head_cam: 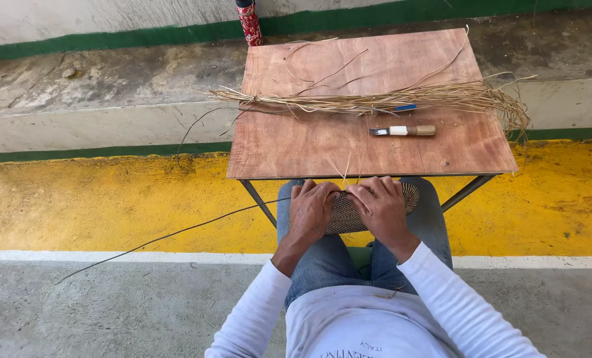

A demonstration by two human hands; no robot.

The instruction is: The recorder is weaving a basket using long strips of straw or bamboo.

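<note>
Woven disc point(349, 215) under both hands

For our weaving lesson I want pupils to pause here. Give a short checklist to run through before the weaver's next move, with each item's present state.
1. Both hands on the work: left hand and right hand grip the woven disc on the lap. Ok.
2. Working strand free: a long strand trails left from the disc over the floor, with no snag in sight. Ok.
3. Spare fibre at hand: a bundle lies across the table. Ok.
4. Knife safely placed: flat on the table, apart from both hands. Ok.
5. Strand end held in the fingers: hidden by the hands. Cannot tell.
</note>
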